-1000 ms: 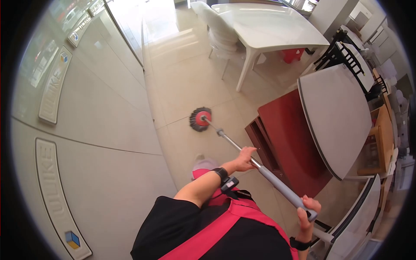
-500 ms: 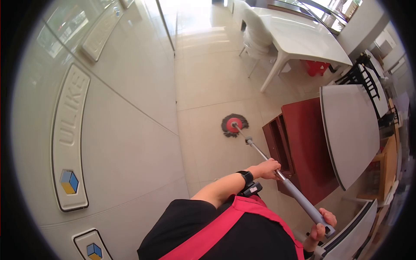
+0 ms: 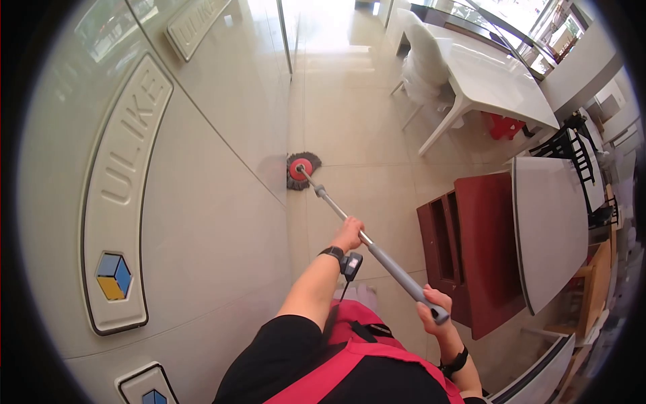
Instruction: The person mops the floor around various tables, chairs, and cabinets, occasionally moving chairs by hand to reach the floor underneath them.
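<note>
A spin mop [image 3: 397, 273] with a grey and silver pole slants across the floor in front of me. Its round mop head [image 3: 302, 170], red on top with dark grey strands, lies on the tiles against the foot of the glossy panel at left. My left hand [image 3: 348, 233] is wrapped round the silver part of the pole, about midway. Near the top end, my right hand [image 3: 436, 306] is closed on the thick grey grip. Both wrists wear black bands, and a small black device sits beside my left wrist.
Along the left stands a tall glossy panel [image 3: 202, 202] with raised ULIKE plates. To the right is a dark red cabinet [image 3: 488, 256] beside a grey-white tabletop [image 3: 552, 229]. A white table [image 3: 491, 74] and a plastic-wrapped chair [image 3: 425, 60] stand farther off.
The mop head has swept left from mid-floor to the panel's base. Both hands have moved left with the pole, still holding it, and the view has shifted slightly.
</note>
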Demonstrator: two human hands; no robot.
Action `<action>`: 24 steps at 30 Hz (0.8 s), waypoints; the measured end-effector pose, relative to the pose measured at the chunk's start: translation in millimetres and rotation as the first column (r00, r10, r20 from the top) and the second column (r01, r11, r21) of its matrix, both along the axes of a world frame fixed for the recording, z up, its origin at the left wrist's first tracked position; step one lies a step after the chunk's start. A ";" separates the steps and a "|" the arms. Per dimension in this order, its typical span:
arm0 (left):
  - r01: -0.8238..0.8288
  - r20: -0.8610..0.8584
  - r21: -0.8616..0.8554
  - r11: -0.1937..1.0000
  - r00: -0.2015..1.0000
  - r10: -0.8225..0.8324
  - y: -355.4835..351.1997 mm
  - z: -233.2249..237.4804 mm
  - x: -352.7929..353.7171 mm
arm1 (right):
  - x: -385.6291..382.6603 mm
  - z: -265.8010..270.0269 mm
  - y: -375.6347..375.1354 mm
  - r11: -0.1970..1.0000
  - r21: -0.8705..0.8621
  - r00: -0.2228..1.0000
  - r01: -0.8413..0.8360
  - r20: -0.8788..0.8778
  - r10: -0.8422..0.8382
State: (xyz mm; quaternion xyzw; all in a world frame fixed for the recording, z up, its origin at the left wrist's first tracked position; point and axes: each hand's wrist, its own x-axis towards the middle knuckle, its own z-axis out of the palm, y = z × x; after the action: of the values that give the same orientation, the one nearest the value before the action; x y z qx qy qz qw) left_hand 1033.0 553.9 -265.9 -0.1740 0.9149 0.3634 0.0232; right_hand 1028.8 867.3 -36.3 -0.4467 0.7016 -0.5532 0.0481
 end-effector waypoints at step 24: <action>0.437 -0.500 0.333 0.835 0.833 -0.236 447.7 73.5 196.0 | 189.6 120.8 406.9 0.892 -0.007 0.817 0.453 0.404 -0.411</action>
State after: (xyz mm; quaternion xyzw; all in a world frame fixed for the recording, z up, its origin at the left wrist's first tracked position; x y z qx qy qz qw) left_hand 1229.0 1001.6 -192.4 0.0906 0.8076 0.5772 -0.0803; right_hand 1218.4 1274.1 84.5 -0.1576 0.7309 -0.6630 0.0376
